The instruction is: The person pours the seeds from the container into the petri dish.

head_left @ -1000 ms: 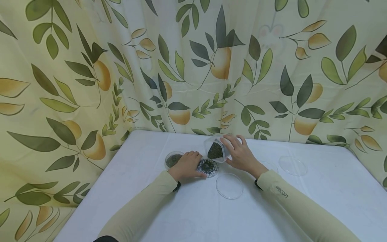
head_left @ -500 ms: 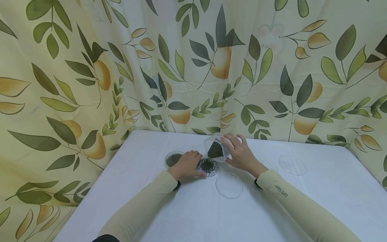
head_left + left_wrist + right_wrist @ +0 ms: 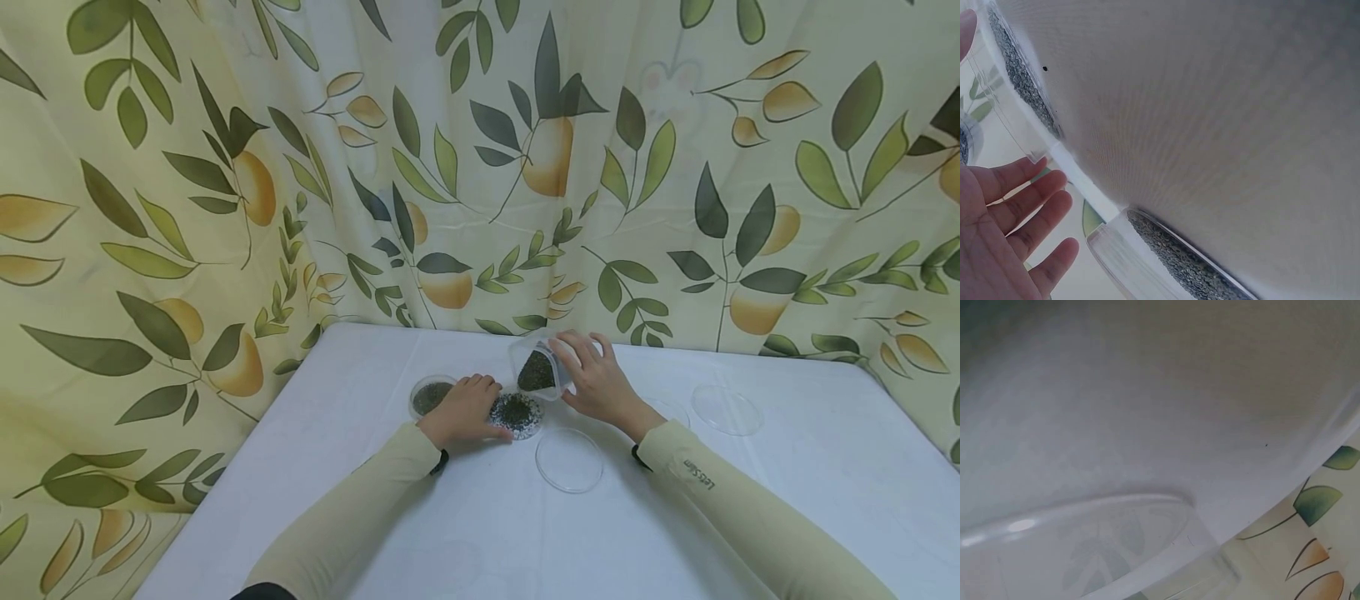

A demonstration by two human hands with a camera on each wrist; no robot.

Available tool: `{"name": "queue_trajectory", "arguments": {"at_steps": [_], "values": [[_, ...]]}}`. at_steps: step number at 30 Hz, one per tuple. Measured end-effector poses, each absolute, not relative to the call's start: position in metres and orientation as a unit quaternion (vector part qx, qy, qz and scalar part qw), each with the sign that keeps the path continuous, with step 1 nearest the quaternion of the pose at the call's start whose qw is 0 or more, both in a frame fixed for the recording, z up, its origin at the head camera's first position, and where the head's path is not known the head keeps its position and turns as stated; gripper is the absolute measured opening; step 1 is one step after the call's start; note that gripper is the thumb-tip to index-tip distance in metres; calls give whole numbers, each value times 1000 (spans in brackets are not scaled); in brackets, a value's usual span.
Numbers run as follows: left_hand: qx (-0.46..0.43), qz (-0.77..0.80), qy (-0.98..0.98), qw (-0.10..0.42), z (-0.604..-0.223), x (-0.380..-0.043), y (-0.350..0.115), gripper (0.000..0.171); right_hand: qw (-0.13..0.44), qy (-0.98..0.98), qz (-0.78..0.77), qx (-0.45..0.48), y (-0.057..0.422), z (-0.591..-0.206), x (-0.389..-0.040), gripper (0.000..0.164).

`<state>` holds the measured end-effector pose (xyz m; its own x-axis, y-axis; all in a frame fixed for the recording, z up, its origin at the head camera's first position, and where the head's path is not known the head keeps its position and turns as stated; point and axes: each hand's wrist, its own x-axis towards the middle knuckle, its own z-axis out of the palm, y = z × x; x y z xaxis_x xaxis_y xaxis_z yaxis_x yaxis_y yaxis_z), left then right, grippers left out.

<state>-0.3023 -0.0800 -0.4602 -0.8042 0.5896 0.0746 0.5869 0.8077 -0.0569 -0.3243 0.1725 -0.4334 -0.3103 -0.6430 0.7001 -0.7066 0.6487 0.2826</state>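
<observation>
My left hand [image 3: 465, 410] holds a round clear tub [image 3: 527, 427] on the table, thumb on its near side and fingertips on its far side. Dark flakes lie heaped amid white and black specks there. In the left wrist view, the fingers [image 3: 1041, 200] are spread, the index fingertip at the tub's rim. Above the tub's far edge, my right hand [image 3: 600, 385] grips a larger clear tub [image 3: 536, 372], tipped to the left, with dark green flakes gathered inside. Another clear tub [image 3: 431, 395] of dark grains stands left of my left hand, partly hidden by it.
A clear round lid [image 3: 569, 460] lies in front of the tubs. Two more clear round pieces, one partly behind the right wrist and one farther right [image 3: 727, 410], lie on the white-covered table [image 3: 465, 533]. A leaf-and-fruit patterned curtain [image 3: 495, 217] hangs behind and to the left.
The right hand and its tipped tub have shifted very slightly; the flakes still sit inside it. The left hand and the tub it holds have stayed in place.
</observation>
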Motion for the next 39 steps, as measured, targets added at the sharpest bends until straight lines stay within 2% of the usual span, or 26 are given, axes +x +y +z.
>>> {"name": "queue_trajectory", "arguments": {"at_steps": [26, 39], "values": [[-300, 14, -954, 25, -455, -299, -79, 87, 427, -810, 41, 400, 174, -434, -326, 93], [-297, 18, -955, 21, -456, -299, -78, 88, 410, -799, 58, 436, 172, -435, -326, 94]]}}
